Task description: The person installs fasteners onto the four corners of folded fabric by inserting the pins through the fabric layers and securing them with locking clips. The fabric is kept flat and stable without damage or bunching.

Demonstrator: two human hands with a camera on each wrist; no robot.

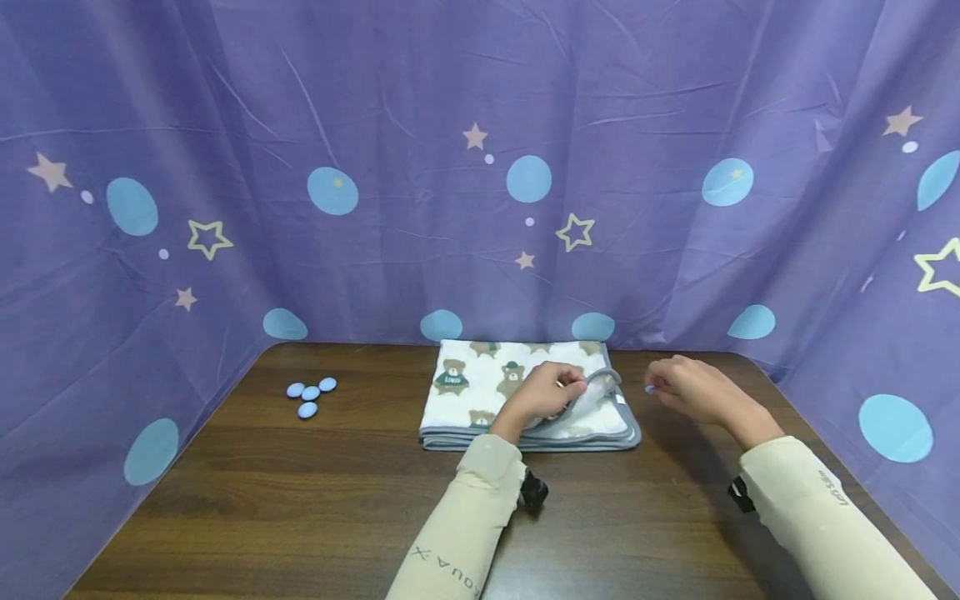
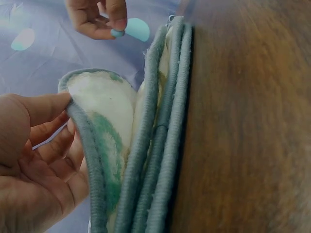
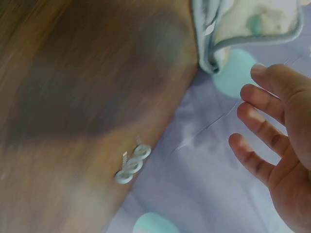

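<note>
A folded white blanket (image 1: 465,400) with bear prints and grey-blue piped edging lies on the table. My left hand (image 1: 543,390) pinches its top layer by the piped edge, holding this flap (image 2: 104,102) raised from the layers below. To the right of the blanket, my right hand (image 1: 693,390) is above the table, pinching a small blue disc (image 2: 118,33) between thumb and finger. In the right wrist view the fingers (image 3: 262,160) show, but the disc is hidden. Three round pieces (image 3: 132,165) lie near the table's back edge; the head view does not show them.
Several blue discs (image 1: 310,392) lie in a group on the left of the wooden table (image 1: 247,500). A purple curtain (image 1: 420,100) with stars and dots hangs behind and at both sides. A black wrist device (image 1: 534,492) sits under the left sleeve.
</note>
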